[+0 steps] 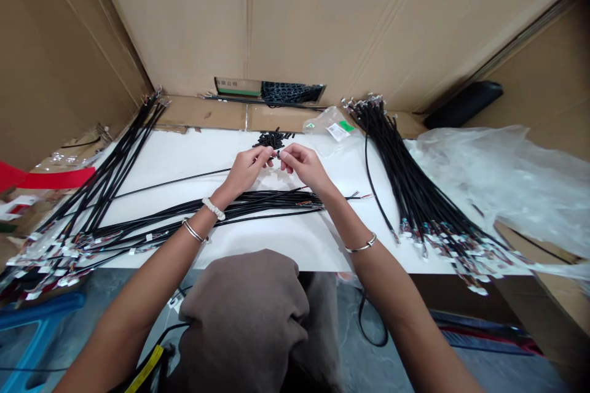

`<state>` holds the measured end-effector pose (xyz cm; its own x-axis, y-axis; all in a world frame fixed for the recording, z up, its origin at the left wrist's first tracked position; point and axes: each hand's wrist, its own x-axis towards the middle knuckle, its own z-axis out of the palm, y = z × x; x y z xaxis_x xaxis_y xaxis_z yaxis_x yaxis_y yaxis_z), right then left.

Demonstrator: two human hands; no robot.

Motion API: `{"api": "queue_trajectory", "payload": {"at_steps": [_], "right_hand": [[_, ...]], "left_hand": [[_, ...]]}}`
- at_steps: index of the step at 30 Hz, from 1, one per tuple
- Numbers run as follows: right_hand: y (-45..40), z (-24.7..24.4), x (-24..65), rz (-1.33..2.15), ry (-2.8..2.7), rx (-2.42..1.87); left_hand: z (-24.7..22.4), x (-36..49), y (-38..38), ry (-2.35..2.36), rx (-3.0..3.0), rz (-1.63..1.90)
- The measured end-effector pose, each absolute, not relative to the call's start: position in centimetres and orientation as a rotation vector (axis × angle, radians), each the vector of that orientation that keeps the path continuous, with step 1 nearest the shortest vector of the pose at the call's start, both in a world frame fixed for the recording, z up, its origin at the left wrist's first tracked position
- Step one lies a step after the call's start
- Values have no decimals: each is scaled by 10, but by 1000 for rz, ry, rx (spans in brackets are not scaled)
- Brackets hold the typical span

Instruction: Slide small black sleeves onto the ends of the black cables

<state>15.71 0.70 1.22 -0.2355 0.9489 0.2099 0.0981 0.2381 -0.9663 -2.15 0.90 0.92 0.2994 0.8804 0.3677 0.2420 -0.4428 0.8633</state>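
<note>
My left hand [250, 169] and my right hand [304, 166] meet above the white table [276, 242], fingertips pinched around a small black piece [278, 154]. From my left hand a single black cable [175, 182] runs off to the left, and its end seems to be between my left fingers. Just beyond my hands lies a pile of short black pieces [273, 137]. Nearer to me, under my wrists, a bundle of black cables [258, 202] stretches across the table. Some of the cables have bare coloured wires at their right ends.
Black cables with white connectors lie in a left bundle [110, 166] and a thick right bundle [396, 166]. A labelled plastic bag [332, 129] sits behind my right hand. Clear plastic sheeting [502, 178] is at the right. Cardboard walls [313, 18] surround the table.
</note>
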Motion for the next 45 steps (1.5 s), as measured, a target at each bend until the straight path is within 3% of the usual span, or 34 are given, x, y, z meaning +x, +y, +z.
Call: {"api": "queue_trajectory", "payload": {"at_steps": [5,28,45], "right_hand": [[7,13,157,1113,-1538,-1026],[9,15,162,1087,-1416,-1012],[6,17,164,942,-1752,-1135]], "left_hand": [[11,-29,15,990,2013,1016],[11,-44,27,1115,2072,985],[7,-36,21,1037,2094,1117]]}}
